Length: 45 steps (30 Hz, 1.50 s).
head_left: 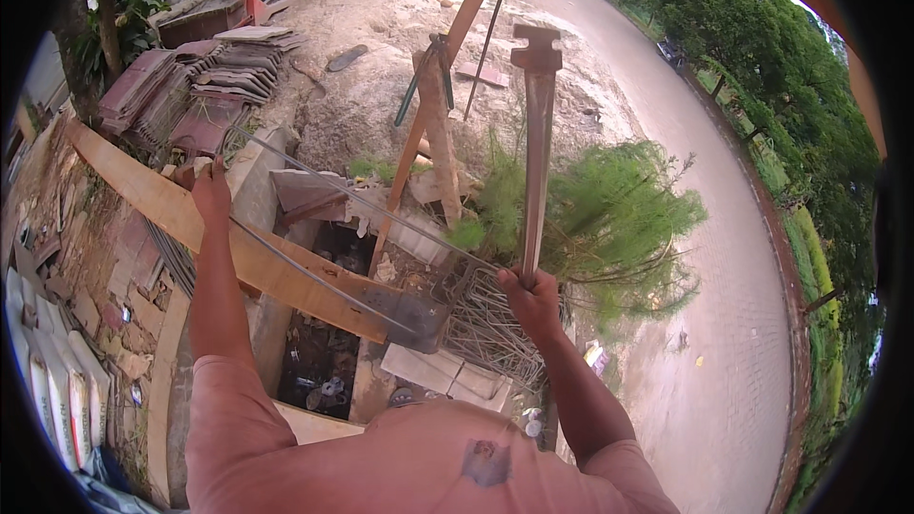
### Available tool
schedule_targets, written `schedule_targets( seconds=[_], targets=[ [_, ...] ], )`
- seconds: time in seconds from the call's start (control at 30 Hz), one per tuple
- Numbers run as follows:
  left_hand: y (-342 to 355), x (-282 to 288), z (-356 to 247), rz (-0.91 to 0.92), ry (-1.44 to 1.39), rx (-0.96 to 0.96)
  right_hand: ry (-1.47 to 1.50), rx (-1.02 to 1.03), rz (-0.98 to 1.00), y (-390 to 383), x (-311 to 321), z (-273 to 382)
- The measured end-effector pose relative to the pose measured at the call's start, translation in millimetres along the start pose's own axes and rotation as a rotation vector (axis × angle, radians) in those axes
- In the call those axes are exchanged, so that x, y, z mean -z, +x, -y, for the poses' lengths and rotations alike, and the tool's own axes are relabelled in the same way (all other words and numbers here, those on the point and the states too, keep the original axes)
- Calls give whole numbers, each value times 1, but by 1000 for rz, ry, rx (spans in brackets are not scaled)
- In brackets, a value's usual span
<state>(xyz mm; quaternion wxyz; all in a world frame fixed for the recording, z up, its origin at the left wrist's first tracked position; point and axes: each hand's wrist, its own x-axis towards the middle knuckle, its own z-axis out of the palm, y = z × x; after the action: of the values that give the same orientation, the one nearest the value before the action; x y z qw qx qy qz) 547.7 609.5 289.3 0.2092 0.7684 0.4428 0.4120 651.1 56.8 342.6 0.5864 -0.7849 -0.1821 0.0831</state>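
Note:
My left hand (211,192) is closed around a thin steel rod (314,271), which runs from it over a long wooden plank (143,171) toward a dark metal plate (419,314) at the plank's near end. A second length of thin rod (371,202) slants above the plank; whether both are one bent piece I cannot tell. In my right fist (531,303) a rebar bending wrench (537,143) stands nearly upright, its notched head at the top, apart from the rod. Below it lies a heap of bent steel stirrups (490,324).
Under the plank is an open pit (319,362) with concrete edges. Stacked roof tiles (205,86) and a sand mound (381,38) lie beyond. Wooden poles (443,133) and a feathery green bush (619,219) stand ahead. Bags (67,371) line the left; a paved road (705,228) runs right.

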Motion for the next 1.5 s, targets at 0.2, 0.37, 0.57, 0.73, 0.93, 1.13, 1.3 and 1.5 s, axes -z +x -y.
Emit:
schedule_targets(
  seconds=[0.2, 0.37, 0.57, 0.73, 0.93, 1.13, 1.3, 1.5],
  targets=[
    [-17, 37, 47, 98, 198, -51, 2, -172, 76, -24, -21, -30],
    [-62, 44, 90, 206, 361, 6, -220, -261, 215, -56, -39, -72],
    [-79, 39, 76, 228, 490, 0, -338, -225, 281, -60, -48, -104],
    [-76, 26, 87, 248, 626, -98, -383, -266, 253, -59, -54, -103],
    [-72, 27, 61, 277, 757, -35, -320, -304, 262, -58, -59, -100],
    [-71, 20, 71, 232, 720, -22, -301, -305, 286, -55, -58, -108],
    [-73, 27, 70, 270, 700, -13, -296, -323, 249, -57, -55, -104],
    [-103, 46, 61, 165, 324, -375, -483, -219, 64, -96, 3, -99]
  ],
)
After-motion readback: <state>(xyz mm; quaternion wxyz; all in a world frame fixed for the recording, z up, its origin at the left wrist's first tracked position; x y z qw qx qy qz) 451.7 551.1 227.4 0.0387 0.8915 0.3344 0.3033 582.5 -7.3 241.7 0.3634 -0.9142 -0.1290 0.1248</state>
